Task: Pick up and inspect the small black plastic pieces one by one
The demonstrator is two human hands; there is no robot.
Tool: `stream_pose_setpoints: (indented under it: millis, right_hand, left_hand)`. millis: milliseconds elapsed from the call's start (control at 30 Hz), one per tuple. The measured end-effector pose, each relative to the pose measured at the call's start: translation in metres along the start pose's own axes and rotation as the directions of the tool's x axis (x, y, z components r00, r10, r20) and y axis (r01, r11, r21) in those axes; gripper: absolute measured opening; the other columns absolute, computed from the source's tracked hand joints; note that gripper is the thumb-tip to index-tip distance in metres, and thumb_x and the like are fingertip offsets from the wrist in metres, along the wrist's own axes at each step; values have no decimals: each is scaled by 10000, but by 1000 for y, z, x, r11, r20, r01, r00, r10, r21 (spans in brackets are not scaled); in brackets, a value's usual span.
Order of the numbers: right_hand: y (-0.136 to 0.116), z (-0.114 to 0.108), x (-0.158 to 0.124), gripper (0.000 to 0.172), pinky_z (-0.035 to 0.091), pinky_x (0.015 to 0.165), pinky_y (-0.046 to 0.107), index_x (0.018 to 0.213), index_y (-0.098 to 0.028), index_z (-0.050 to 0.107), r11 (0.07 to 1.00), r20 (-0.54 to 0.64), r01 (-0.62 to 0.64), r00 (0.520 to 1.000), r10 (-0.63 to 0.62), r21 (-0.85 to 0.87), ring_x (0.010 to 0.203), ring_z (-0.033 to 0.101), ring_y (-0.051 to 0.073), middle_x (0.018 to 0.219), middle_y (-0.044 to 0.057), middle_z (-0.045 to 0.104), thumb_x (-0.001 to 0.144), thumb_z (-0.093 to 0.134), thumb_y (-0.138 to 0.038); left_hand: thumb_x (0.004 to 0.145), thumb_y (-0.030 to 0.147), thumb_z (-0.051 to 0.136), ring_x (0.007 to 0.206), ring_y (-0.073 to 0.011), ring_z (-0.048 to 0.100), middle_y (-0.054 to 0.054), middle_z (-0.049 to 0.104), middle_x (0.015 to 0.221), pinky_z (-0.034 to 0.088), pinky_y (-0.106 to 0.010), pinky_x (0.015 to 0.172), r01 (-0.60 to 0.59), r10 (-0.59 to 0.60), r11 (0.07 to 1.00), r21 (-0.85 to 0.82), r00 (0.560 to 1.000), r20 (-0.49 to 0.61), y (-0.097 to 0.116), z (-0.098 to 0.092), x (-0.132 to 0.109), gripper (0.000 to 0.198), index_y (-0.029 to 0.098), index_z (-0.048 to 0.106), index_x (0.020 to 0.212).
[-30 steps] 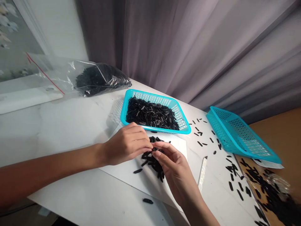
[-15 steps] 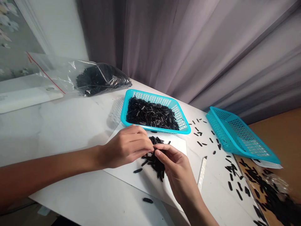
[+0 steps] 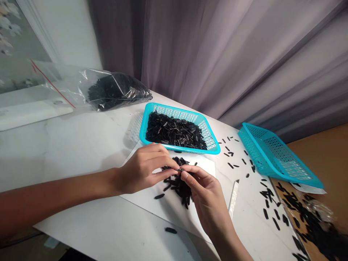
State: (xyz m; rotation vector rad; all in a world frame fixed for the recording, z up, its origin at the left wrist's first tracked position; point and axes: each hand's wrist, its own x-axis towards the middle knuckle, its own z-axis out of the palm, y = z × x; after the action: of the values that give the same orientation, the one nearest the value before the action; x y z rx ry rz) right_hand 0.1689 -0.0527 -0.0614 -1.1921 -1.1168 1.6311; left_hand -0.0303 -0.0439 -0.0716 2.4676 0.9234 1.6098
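one small black strip point(image 3: 180, 170) is held over a pile point(image 3: 185, 194) on white paper point(image 3: 160, 206), pinched at one end by the fingertips of the left hand point(image 3: 148, 168) and at the other by those of the right hand point(image 3: 205, 186). it is judged light and stiff, perhaps brittle (its texture is hard to make out), and best gripped gently near its ends. two blue baskets point(image 3: 179, 148) and one plastic bag point(image 3: 116, 92) are counted; the piled strips are too overlapped to be counted.
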Motion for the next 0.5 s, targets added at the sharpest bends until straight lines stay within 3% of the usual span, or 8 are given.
stream_pose_setpoints:
  millis: [367,500]
  right_hand:
    - [-2,1,-1,201,443,817,300,905,-228,780,1000,-17,8,1000,-8,4,889,605,178,904,12,744,745,847,-328]
    - [-4,2,-1,195,471,853,294,909,-220,791,996,-16,-30,999,32,80,911,632,179,930,28,751,751,834,-326]
  left_hand:
    - [859,143,724,759,-166,646,-13,752,796,517,-302,708,-26,25,999,43,999,29,-1,1,-1,76,162,682,920]
    - [864,171,717,765,-169,651,-12,746,806,505,-313,740,29,-23,972,235,999,-28,-17,-9,5,42,176,692,898]
